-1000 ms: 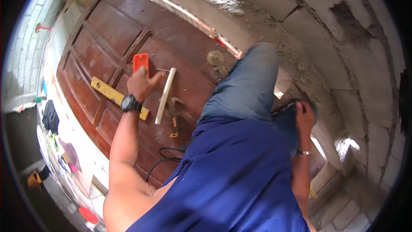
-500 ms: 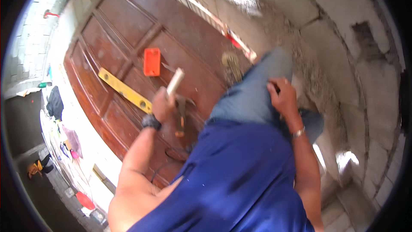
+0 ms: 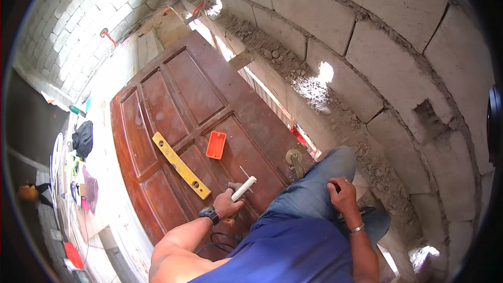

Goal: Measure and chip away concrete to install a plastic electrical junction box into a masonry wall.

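Observation:
My left hand [image 3: 225, 204], with a dark watch on its wrist, is closed around a short white pipe [image 3: 244, 188] just above a brown panelled wooden door [image 3: 251, 107] lying flat. A hammer, mostly covered by that hand, shows only in part. Beside the pipe is a thin metal rod [image 3: 244, 171]. Up and left of the hand, a yellow spirit level [image 3: 179, 163] and an open orange rectangular box [image 3: 216, 145] lie on the door. My right hand [image 3: 343, 195] rests by my bent knee with fingers curled; whether something small is inside is hidden.
A brass lever handle [image 3: 295, 163] sticks up from the door near my knee. Dark cable [image 3: 217, 241] loops beside my waist. Rubble [image 3: 272, 47] lines the block wall [image 3: 390, 44] on the right. Clutter and a black bag [image 3: 83, 139] lie to the left.
The view has tilted up, so the door and its tools appear lower and more wall shows. My left hand still grips the white pipe and now covers more of the hammer.

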Demonstrator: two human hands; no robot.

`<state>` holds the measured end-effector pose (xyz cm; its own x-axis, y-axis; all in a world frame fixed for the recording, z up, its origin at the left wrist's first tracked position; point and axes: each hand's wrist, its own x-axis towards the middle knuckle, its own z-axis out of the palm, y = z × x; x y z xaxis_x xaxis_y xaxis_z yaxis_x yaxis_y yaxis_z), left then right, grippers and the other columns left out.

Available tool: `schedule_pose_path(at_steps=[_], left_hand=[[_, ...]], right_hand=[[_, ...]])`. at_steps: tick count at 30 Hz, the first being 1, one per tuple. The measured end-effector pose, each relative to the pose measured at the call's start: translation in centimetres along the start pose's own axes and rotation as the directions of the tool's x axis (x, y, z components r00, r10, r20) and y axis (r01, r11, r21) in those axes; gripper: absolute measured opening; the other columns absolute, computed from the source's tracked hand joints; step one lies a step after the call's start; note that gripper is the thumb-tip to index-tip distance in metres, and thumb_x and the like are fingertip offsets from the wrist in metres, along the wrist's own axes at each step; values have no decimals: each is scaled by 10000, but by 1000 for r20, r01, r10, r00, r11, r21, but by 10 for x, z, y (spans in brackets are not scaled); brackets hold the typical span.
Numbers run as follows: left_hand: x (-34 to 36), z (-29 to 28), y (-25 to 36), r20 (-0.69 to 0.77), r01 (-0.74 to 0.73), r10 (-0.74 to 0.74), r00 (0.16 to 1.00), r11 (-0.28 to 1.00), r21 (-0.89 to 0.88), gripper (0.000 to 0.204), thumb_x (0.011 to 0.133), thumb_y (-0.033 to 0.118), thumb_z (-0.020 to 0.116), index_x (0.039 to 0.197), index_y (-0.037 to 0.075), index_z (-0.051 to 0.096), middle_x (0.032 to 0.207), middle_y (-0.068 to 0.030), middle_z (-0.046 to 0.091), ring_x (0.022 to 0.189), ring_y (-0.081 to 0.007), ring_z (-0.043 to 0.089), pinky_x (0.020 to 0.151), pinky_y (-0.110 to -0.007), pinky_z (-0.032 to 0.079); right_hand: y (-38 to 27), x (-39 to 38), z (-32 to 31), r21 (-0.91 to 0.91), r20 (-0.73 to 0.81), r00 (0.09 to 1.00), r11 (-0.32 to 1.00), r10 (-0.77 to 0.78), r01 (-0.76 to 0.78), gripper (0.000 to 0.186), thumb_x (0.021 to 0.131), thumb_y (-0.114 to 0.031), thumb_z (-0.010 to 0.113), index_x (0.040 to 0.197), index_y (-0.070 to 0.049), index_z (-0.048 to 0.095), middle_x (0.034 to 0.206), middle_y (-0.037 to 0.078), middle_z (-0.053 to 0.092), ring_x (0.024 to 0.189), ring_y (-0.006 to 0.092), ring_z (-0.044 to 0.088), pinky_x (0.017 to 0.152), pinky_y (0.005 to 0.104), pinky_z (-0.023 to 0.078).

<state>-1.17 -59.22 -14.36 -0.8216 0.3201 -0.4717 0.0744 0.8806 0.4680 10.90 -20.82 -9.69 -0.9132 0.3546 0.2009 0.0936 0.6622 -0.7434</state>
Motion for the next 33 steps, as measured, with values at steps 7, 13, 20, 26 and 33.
schedule_pose_path(at_steps=[7, 13, 20, 26, 33], left_hand=[[28, -17, 145, -301, -381, 262, 917, 798, -466, 374, 833, 314, 676, 977, -9, 552, 834, -213, 614, 765, -388, 616, 671, -418, 484], [54, 52, 267, -388, -600, 472, 792, 477, -643, 312, 866, 254, 654, 1014, -4, 559, 854, -135, 598, 754, -241, 583, 669, -358, 476], [21, 90, 317, -257, -538, 493, 831, 596, -596, 319, 857, 291, 654, 1041, 45, 567, 879, -170, 628, 819, -321, 646, 686, -383, 491], [16, 89, 321, -217, -570, 580, 785, 540, -619, 329, 863, 339, 643, 985, 39, 579, 847, -190, 609, 773, -357, 623, 643, -423, 486], [70, 90, 289, -192, -756, 774, 603, 477, -449, 168, 928, 204, 543, 995, 55, 579, 713, -127, 569, 635, -260, 563, 545, -399, 430]], right_hand=[[-55, 14, -24, 307, 313, 943, 928, 110, -210, 354, 938, -325, 542, 1053, 0, 623, 814, 121, 663, 771, 198, 652, 709, 311, 511], [-30, -3, -24, 636, 358, 891, 626, 280, -452, 555, 981, -493, 400, 1137, 21, 536, 864, 113, 651, 763, 191, 646, 716, 303, 525], [-6, -33, -34, 621, 99, 908, 687, 407, -376, 503, 1005, -469, 356, 1023, -4, 549, 881, 39, 581, 786, 87, 553, 669, 240, 462], [-18, -36, -39, 804, 140, 809, 411, 571, -429, 453, 989, -466, 407, 981, -38, 554, 684, 34, 534, 553, 125, 528, 506, 271, 461], [-8, -40, -54, 906, 311, 735, 46, 603, -421, 361, 909, -381, 620, 952, -36, 522, 602, 38, 481, 464, 156, 474, 438, 287, 409]])
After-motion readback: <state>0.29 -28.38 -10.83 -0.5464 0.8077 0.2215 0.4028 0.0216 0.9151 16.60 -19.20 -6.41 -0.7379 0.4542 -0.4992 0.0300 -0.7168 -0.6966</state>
